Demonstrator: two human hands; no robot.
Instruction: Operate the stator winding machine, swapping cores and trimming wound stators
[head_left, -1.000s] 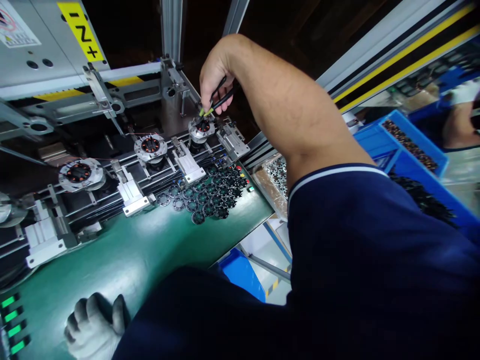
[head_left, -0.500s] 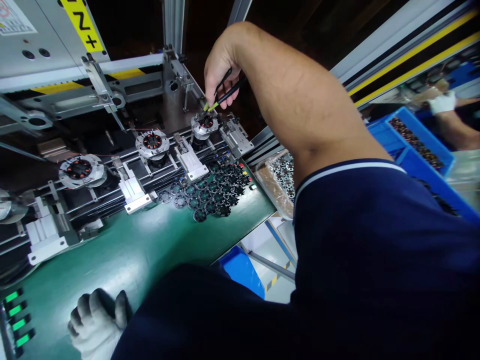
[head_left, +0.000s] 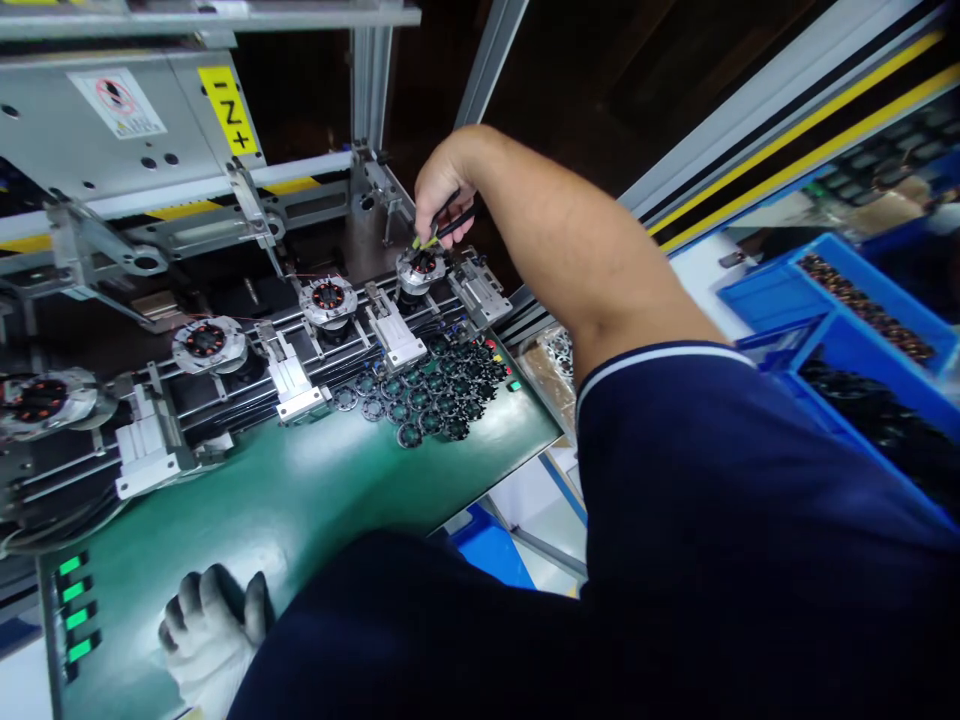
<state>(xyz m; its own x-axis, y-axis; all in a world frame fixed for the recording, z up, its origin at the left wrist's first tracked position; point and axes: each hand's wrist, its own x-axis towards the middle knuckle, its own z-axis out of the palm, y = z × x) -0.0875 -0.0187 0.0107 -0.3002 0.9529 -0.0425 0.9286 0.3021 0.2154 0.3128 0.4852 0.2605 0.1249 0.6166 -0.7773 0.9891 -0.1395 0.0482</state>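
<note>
My bare right hand reaches to the farthest fixture and grips a pair of pliers with black and yellow-green handles. Their tips point down onto a wound stator with orange copper coils; the jaws are too small to make out. In a white glove with grey fingertips, my left hand lies on the green tabletop near the front edge, fingers apart and loosely bent. More stators sit in the fixtures to the left, among them one stator and another, with thin copper wires trailing off.
Several black ring-shaped parts cluster on the tabletop below the fixtures. Silver clamp blocks line the machine's front. Green-lit buttons sit at the left corner. Blue bins of parts stand at right, beyond a striped frame post.
The view has swung left and up, so the scene sits farther right and lower. My right hand stays at the same stator with the pliers; my left hand rests as before.
</note>
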